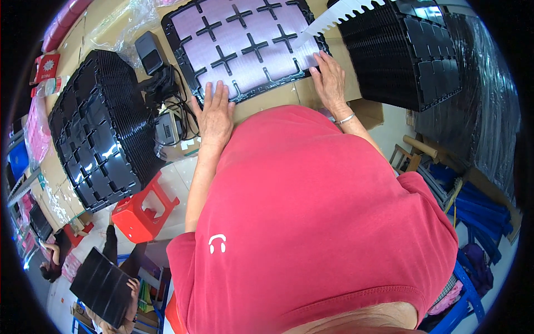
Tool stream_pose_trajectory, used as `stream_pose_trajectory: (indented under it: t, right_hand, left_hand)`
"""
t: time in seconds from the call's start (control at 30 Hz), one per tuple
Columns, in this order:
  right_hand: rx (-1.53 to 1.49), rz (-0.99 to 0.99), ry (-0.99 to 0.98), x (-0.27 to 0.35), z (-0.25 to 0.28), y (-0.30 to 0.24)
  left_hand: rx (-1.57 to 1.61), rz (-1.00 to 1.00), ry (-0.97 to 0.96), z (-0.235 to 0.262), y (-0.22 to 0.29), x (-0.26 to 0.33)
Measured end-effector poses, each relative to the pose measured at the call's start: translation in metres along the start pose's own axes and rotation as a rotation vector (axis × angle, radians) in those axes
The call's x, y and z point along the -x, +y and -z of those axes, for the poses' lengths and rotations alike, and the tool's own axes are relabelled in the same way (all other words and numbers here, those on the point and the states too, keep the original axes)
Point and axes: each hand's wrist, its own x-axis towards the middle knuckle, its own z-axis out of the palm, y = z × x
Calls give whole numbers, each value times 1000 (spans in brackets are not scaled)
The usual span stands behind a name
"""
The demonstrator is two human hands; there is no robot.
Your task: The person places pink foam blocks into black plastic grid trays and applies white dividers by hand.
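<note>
In front of me lies a black plastic tray (177, 42) with raised cross-shaped dividers. Pale lilac, film-like material (214, 53) shows between the crosses. My left hand (216, 118) rests with its fingers stretched out at the tray's near left corner. At the near right edge, my right hand (330, 83) touches the tray, its fingers extended; a bracelet circles that wrist. Neither hand grips anything. A pale, saw-toothed strip (339, 16) stretches over the tray's right part; whether it touches the tray, I cannot tell.
Stacks of black trays stand left (94, 133) and right (400, 55). Beside the left stack are a dark handheld device (149, 51) and tangled black cables (177, 100). A red stool (146, 211) stands below. Lower left, another person's hand (133, 290) holds a black panel (103, 286).
</note>
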Motion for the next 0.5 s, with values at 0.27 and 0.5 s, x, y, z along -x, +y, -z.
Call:
stream_pose_trajectory:
  t: [0.27, 0.5]
  right_hand:
    - [8, -25, -152, 21, -7, 1]
    - [91, -50, -178, 16, 0, 1]
  left_hand:
    - [-17, 79, -3, -8, 3, 12]
    - [-145, 171, -35, -8, 9, 8]
